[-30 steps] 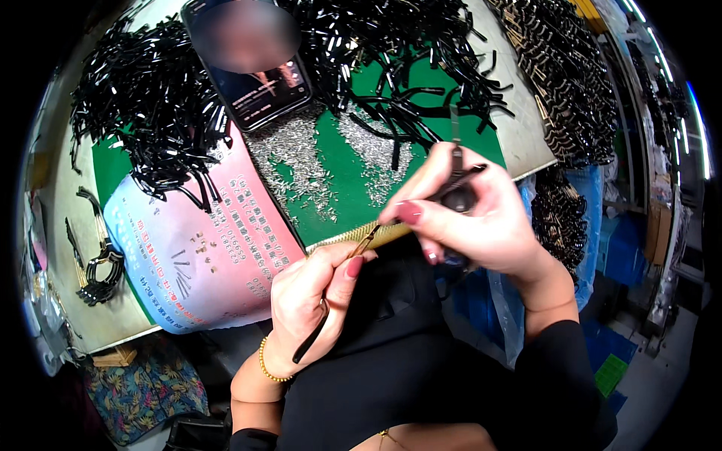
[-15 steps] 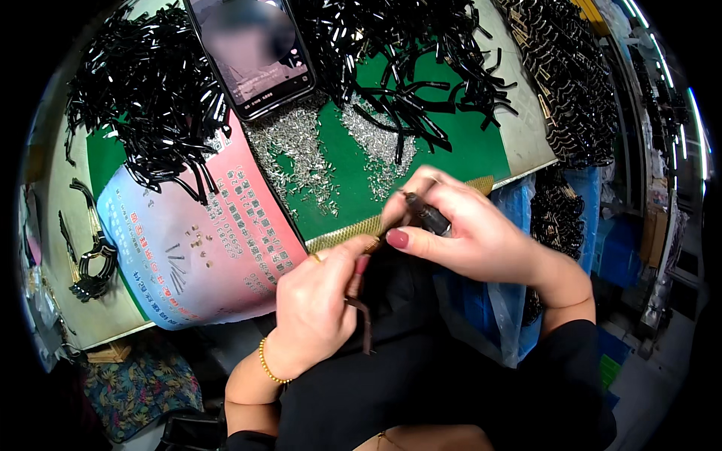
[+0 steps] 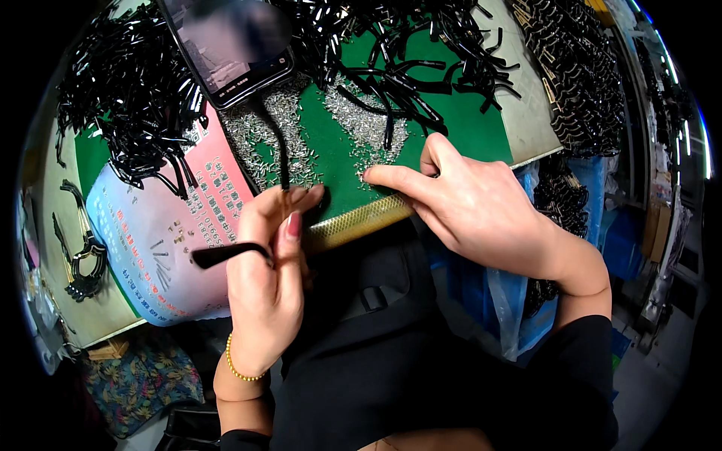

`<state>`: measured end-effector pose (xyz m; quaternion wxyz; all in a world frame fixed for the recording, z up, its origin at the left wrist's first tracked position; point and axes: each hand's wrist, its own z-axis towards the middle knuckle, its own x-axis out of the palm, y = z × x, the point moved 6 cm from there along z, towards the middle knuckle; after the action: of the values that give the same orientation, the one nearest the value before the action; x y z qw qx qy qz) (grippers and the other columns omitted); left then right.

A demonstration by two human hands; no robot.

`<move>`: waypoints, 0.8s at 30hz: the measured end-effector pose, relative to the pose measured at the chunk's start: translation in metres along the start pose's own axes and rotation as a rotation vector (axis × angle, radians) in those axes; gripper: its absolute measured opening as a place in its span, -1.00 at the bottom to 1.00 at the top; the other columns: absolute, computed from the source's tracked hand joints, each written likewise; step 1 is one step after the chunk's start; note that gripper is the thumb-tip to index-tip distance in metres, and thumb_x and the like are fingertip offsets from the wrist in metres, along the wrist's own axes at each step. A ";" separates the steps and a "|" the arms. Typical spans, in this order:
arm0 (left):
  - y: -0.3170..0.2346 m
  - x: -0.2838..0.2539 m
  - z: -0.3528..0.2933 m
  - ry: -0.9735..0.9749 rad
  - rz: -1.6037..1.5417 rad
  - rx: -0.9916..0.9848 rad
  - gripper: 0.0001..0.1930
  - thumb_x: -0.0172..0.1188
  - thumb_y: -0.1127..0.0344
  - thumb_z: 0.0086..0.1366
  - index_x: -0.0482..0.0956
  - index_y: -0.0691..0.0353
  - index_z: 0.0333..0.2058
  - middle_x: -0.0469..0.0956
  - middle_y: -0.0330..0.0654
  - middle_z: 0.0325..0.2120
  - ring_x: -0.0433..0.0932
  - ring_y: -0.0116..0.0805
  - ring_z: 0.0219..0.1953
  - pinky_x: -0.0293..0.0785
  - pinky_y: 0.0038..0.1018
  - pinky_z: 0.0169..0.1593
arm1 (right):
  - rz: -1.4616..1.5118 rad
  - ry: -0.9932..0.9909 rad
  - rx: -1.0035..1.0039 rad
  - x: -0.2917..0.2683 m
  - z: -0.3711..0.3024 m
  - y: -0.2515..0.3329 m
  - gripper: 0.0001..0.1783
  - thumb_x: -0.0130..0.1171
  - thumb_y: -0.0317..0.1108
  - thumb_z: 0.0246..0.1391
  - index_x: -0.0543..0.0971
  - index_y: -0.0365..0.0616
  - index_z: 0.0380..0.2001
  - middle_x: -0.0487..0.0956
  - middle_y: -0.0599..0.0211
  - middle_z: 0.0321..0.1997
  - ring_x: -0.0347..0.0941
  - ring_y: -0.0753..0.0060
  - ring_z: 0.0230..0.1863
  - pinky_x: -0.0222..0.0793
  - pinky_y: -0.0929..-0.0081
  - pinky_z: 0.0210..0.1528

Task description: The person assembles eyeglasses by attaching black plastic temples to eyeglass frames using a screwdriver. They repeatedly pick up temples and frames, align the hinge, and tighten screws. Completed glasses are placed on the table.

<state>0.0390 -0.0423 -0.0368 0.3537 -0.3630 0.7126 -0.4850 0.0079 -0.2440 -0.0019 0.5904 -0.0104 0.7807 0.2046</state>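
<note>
My left hand (image 3: pixel 263 282) is closed around a dark eyeglass temple (image 3: pixel 214 255), whose broad tip sticks out to the left past the knuckles. A thin black length (image 3: pixel 280 146) rises from the same fingertips toward the phone; whether it belongs to the same piece I cannot tell. My right hand (image 3: pixel 481 203) reaches over the table's front edge, index finger stretched to the small silver metal pins (image 3: pixel 368 124) on the green mat (image 3: pixel 331 161). Its other fingers are curled, and what they hold is hidden.
A phone (image 3: pixel 233 83) leans at the back. Heaps of black temples (image 3: pixel 135 90) cover the back left and back middle (image 3: pixel 406 83). A printed pink-blue sheet (image 3: pixel 188 233) bears tiny parts. Yellow mesh (image 3: pixel 361 222) lines the front edge. More frame parts (image 3: pixel 571 83) lie at far right.
My hands have drawn apart. The left moved left, still gripping the temple; the right moved up to the pins. The dark tool seen in my right hand earlier is out of sight.
</note>
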 end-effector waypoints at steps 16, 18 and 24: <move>0.018 -0.007 -0.007 -0.058 -0.096 -0.050 -0.74 -0.06 0.41 0.56 0.50 0.38 0.07 0.67 -0.21 -0.39 0.39 -0.64 -0.58 0.38 -0.65 -0.45 | -0.002 0.121 -0.046 0.001 0.015 0.003 -0.36 0.18 -0.45 0.03 0.46 0.16 0.24 0.49 -0.07 -0.27 0.55 0.07 -0.59 0.44 0.26 -0.57; 0.020 -0.007 -0.008 -0.064 -0.103 -0.056 -0.74 -0.06 0.42 0.56 0.50 0.38 0.08 0.67 -0.21 -0.40 0.40 -0.64 -0.58 0.38 -0.65 -0.45 | 0.005 0.164 -0.029 0.001 0.017 0.002 -0.37 0.15 -0.45 0.07 0.43 0.16 0.26 0.50 -0.08 -0.25 0.57 0.02 -0.55 0.46 0.21 -0.53; 0.018 -0.006 -0.008 -0.061 -0.079 -0.026 -0.74 -0.04 0.44 0.54 0.52 0.36 0.08 0.66 -0.23 -0.43 0.42 -0.64 -0.59 0.39 -0.65 -0.47 | 0.466 0.084 -0.115 0.006 0.026 0.017 -0.47 0.02 -0.37 0.28 0.31 0.07 0.31 0.52 -0.05 -0.21 0.60 0.00 -0.44 0.55 0.14 -0.38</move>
<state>0.0325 -0.0288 -0.0506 0.3512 -0.4100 0.6931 -0.4778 0.0256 -0.2186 -0.0076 0.4925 0.1280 0.7731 0.3787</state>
